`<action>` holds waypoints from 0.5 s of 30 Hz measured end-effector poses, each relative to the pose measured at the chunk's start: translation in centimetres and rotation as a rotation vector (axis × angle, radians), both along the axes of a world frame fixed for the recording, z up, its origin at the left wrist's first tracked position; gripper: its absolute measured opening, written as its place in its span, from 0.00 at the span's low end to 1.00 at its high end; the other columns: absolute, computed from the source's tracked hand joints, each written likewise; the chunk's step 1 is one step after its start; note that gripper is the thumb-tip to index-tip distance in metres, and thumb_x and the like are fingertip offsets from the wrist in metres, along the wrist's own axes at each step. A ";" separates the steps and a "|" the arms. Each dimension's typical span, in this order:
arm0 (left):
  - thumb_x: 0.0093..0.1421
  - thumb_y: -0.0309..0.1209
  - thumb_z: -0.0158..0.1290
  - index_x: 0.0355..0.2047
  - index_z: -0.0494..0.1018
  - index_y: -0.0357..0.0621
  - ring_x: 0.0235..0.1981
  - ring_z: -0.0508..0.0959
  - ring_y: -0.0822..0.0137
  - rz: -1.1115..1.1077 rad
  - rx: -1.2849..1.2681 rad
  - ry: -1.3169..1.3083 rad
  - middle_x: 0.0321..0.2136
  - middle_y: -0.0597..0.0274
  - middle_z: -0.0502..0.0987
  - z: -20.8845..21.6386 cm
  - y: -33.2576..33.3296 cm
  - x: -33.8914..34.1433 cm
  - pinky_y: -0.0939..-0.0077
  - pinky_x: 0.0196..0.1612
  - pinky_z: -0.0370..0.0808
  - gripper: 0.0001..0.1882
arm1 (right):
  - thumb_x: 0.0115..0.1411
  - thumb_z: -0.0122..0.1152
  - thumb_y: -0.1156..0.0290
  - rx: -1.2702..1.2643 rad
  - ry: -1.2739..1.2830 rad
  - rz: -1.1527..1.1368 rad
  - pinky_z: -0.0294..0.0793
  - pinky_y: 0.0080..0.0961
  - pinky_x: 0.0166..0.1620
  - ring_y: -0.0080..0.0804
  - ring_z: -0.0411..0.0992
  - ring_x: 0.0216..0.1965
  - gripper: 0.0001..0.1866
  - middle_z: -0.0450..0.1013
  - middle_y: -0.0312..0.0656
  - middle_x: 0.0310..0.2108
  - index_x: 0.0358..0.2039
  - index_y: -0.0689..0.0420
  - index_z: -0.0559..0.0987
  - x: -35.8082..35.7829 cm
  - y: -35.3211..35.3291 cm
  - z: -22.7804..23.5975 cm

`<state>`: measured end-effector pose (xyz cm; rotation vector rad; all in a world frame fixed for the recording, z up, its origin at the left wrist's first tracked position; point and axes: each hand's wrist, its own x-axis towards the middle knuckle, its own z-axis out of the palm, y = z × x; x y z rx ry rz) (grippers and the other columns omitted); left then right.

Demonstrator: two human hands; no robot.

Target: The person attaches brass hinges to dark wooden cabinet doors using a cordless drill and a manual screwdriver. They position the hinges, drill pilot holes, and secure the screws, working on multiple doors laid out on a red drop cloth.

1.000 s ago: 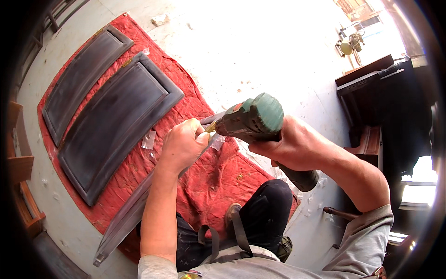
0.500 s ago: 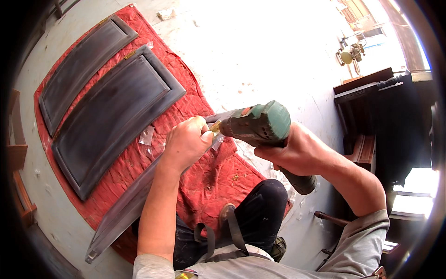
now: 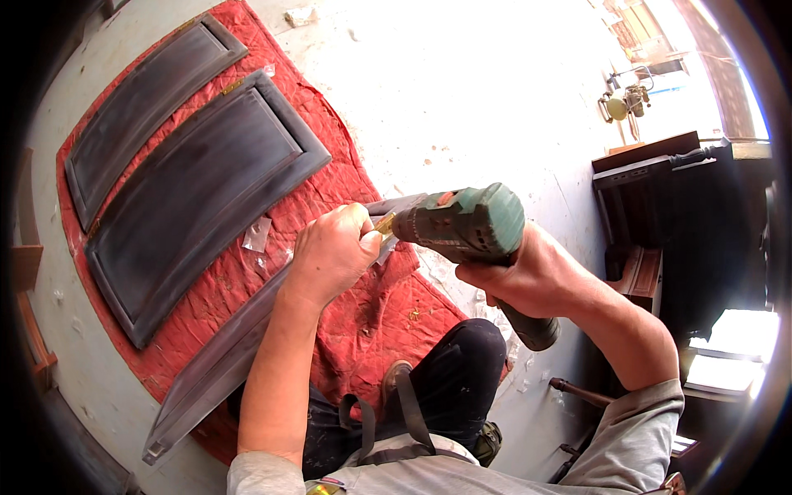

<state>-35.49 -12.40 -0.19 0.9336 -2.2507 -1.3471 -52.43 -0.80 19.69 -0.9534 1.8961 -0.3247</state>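
Note:
My right hand (image 3: 532, 276) is wrapped around the grip of a dark green cordless drill (image 3: 466, 221), its nose pointing left. The drill's front end meets a small brass hinge (image 3: 385, 224) on the edge of a dark wooden door panel (image 3: 210, 375). My left hand (image 3: 330, 252) is closed at that edge, thumb and fingers pinching the hinge. This panel stands on its edge and runs from the lower left up past my left forearm. The drill's tip and any screw are too small or hidden to make out.
Two more dark panels (image 3: 206, 186) (image 3: 148, 107) with brass hinges lie on a red quilted blanket (image 3: 363, 330). A small clear plastic bag (image 3: 257, 234) is beside them. Dark wooden furniture (image 3: 643, 173) stands at the right. Bits of debris dot the pale floor (image 3: 462, 107).
Both hands keep their holds, and the drill stays against the hinge. The view has shifted slightly, with the blanket and panels a little higher and further left.

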 end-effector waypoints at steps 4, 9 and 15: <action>0.58 0.33 0.59 0.28 0.76 0.36 0.35 0.83 0.42 0.004 0.006 -0.006 0.28 0.43 0.81 0.2 0.0 0.0 0.50 0.41 0.79 0.11 | 0.63 0.68 0.70 0.011 0.009 -0.002 0.78 0.33 0.47 0.26 0.75 0.40 0.23 0.80 0.43 0.39 0.58 0.59 0.78 0.0 -0.1 -0.1; 0.58 0.33 0.59 0.29 0.76 0.36 0.34 0.83 0.42 0.003 0.002 -0.026 0.28 0.43 0.82 0.4 0.0 0.0 0.50 0.40 0.79 0.11 | 0.63 0.68 0.70 0.022 0.012 0.011 0.78 0.33 0.45 0.26 0.75 0.38 0.19 0.80 0.43 0.37 0.54 0.60 0.79 -0.2 -0.2 -0.3; 0.58 0.32 0.60 0.28 0.75 0.37 0.33 0.83 0.44 0.012 -0.009 0.003 0.28 0.45 0.81 0.0 0.2 0.0 0.52 0.39 0.79 0.09 | 0.63 0.68 0.69 -0.025 -0.011 0.000 0.78 0.34 0.43 0.27 0.75 0.36 0.16 0.80 0.43 0.34 0.50 0.61 0.81 -0.3 0.0 -0.7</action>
